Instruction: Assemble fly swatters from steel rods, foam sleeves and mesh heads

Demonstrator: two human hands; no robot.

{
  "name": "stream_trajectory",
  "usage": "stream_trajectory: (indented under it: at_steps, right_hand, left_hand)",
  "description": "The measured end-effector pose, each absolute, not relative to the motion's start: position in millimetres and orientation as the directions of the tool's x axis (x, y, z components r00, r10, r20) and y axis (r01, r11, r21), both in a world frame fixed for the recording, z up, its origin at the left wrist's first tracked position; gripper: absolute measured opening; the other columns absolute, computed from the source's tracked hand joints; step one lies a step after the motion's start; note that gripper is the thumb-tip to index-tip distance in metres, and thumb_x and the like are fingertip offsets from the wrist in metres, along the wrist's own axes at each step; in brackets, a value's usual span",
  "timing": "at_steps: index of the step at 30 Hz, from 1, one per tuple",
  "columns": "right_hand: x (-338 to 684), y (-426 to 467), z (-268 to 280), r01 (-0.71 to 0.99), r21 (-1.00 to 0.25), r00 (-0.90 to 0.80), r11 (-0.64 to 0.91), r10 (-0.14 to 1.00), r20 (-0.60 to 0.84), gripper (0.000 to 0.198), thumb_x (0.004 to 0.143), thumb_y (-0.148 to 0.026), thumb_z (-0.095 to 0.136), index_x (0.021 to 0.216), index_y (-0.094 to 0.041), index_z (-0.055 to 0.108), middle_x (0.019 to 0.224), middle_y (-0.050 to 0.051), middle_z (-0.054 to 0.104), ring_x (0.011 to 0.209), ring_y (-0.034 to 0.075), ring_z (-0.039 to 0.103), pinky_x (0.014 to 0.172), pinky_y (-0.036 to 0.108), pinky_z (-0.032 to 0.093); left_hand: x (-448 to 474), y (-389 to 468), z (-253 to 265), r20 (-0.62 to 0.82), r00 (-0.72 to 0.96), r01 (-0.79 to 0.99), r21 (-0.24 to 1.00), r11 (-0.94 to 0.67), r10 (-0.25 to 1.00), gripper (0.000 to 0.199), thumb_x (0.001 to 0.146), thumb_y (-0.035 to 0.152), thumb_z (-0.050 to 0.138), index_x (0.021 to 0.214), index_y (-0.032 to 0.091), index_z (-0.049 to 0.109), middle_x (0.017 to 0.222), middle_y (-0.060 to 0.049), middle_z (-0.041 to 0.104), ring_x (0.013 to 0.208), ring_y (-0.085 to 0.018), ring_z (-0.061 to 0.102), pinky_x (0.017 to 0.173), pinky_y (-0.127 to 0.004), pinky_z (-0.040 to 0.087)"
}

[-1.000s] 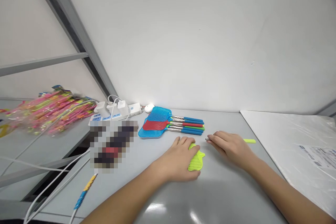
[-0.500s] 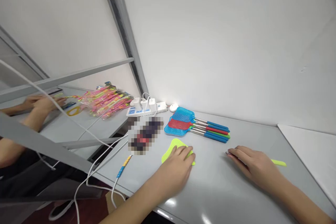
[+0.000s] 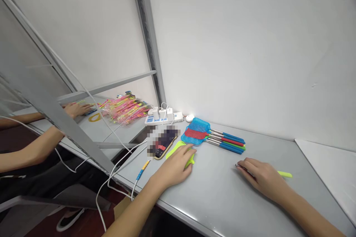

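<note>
My left hand point(image 3: 180, 161) lies over a yellow-green fly swatter head point(image 3: 172, 150), fingers curled on its mesh. My right hand point(image 3: 257, 174) is closed around a handle, whose yellow-green end point(image 3: 285, 174) sticks out behind the hand. A thin metal rod tip point(image 3: 237, 165) shows ahead of the right fingers. The swatter head and the rod are apart. Beyond both hands lies a stack of fly swatters with blue point(image 3: 199, 124) and red point(image 3: 195, 133) heads, metal rods and coloured handles pointing right.
A phone point(image 3: 167, 147), partly blurred, lies left of my left hand. Behind it stand a power strip point(image 3: 164, 118) with chargers and a white round device point(image 3: 190, 118). Cables hang by the grey frame. Another person's hands point(image 3: 78, 109) work beside bagged pink items point(image 3: 126, 109).
The view has turned left. My left hand has shifted the swatter head towards the phone. My right hand has moved slightly left with the handle.
</note>
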State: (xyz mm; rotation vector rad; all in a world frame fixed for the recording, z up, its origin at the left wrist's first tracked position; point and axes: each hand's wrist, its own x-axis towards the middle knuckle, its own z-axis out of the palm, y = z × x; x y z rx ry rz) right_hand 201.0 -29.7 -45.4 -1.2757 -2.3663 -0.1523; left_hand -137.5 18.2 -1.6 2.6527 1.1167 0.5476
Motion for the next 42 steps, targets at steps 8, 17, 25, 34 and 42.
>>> stream_trajectory:
  at_steps: [8, 17, 25, 34, 42]
  right_hand:
    - [195.4, -29.5, -43.6, 0.821, -0.007, -0.495, 0.570, 0.718, 0.490, 0.015, 0.099, -0.024, 0.044, 0.095, -0.019, 0.058, 0.077, 0.002, 0.062, 0.063, 0.014, 0.058, 0.054, 0.027, 0.039]
    - [194.1, -30.8, -45.0, 0.876, 0.036, -0.438, 0.481, 0.762, 0.478, 0.026, 0.101, -0.032, 0.041, 0.080, -0.020, 0.052, 0.071, 0.000, 0.056, 0.055, 0.013, 0.052, 0.049, 0.027, 0.035]
    - [195.6, -34.8, -24.1, 0.941, -0.037, -0.312, 0.336, 0.907, 0.282, 0.026, 0.098, -0.041, 0.045, 0.082, -0.022, 0.052, 0.074, 0.000, 0.061, 0.064, 0.018, 0.059, 0.055, 0.028, 0.036]
    - [208.8, -38.5, -8.3, 0.955, -0.102, -0.255, 0.278, 0.948, 0.192, 0.035, 0.102, -0.039, 0.029, 0.080, -0.022, 0.049, 0.062, -0.002, 0.053, 0.052, 0.015, 0.048, 0.053, 0.028, 0.027]
    - [198.2, -39.1, 5.8, 0.856, -0.515, -0.085, 0.040, 0.994, -0.064, 0.041, 0.099, -0.051, 0.032, 0.075, -0.021, 0.047, 0.065, -0.002, 0.050, 0.058, 0.014, 0.043, 0.056, 0.027, 0.028]
  left_hand:
    - [-41.5, 35.2, 45.9, 0.241, 0.792, 0.480, 0.322, -0.816, 0.561, 0.034, 0.095, 0.046, 0.045, 0.111, 0.021, 0.060, 0.112, -0.007, 0.066, 0.105, -0.024, 0.060, 0.085, -0.033, 0.048]
    - [3.6, 42.8, 16.9, 0.071, 0.927, 0.337, 0.273, -0.901, 0.368, 0.031, 0.098, 0.039, 0.041, 0.084, 0.020, 0.060, 0.084, -0.002, 0.068, 0.080, -0.020, 0.065, 0.060, -0.027, 0.040]
    - [-31.7, 55.7, 8.7, 0.155, 0.887, 0.384, 0.273, -0.882, 0.435, 0.022, 0.099, 0.030, 0.043, 0.088, 0.020, 0.060, 0.089, 0.000, 0.065, 0.081, -0.017, 0.062, 0.067, -0.026, 0.042]
    - [-46.3, 84.2, 7.0, 0.261, 0.854, 0.374, 0.295, -0.879, 0.450, 0.024, 0.100, 0.027, 0.041, 0.088, 0.019, 0.060, 0.089, -0.002, 0.065, 0.089, -0.017, 0.056, 0.072, -0.027, 0.041]
    - [-33.1, 67.9, 6.3, 0.293, 0.857, 0.403, 0.132, -0.905, 0.424, 0.022, 0.098, 0.034, 0.046, 0.090, 0.020, 0.060, 0.091, -0.004, 0.065, 0.095, -0.022, 0.052, 0.085, -0.038, 0.037]
